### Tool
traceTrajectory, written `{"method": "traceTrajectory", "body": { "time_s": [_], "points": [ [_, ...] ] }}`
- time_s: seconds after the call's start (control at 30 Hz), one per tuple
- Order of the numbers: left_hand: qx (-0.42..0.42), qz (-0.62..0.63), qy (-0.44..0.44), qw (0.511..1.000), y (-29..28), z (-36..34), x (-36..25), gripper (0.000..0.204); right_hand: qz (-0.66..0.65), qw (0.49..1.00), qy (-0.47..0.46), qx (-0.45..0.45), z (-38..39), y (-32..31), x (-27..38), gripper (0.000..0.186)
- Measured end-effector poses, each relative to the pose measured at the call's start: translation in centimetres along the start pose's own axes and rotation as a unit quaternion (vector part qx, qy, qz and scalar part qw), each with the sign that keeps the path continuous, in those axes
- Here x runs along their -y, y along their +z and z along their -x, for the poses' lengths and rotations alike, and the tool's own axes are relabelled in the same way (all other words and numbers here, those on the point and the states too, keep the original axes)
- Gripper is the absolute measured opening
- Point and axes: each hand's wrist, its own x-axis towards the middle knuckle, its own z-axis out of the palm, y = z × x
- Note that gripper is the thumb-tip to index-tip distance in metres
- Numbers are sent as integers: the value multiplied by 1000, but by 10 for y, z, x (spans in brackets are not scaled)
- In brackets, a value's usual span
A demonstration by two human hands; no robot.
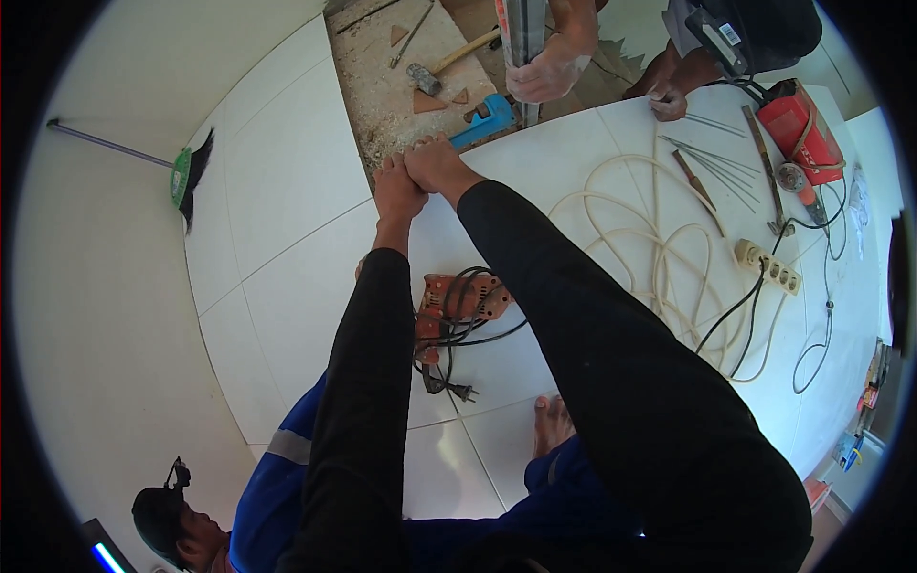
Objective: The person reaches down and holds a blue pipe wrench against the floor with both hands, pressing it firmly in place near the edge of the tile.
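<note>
Bunching tog. at the edge of the tiles, L hand & R hand are curled, can't tell if gripping anything, w/ blue tool right by R hand, prob. stiff & heavyish, best taken by its handle, hammer farther fwd, drill behind.

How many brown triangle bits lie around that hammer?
3: big triangle below the hammer, small triangle right of that, another triangle above the hammer's head. Some may be hidden.

On the white floor lie a drill, a cord, thin rods, a plug strip, a red box.
</note>
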Motion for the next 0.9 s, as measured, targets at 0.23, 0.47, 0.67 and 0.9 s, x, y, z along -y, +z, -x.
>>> {"method": "traceTrajectory", "body": {
  "time_s": [0.23, 0.47, 0.67, 0.9],
  "points": [
    [-36, -16, 26, 999, 2, 2, 7, 62, -18, 1000, -20, 14, 1, -5, 3, 32],
    [-36, -31, 34, 998, 1, 2, 7, 65, 2, 1000, -25, -12, 4, -6, 3, 30],
    [-13, -13, 16, 1000, -1, 4, 3, 51, 35, 999, -12, 6, 7, -7, 5, 35],
    [-16, -10, 12, 1000, -2, 8, 1, 52, 30, 999, -10, 15, 9, -9, 6, 35]
  ]
}}
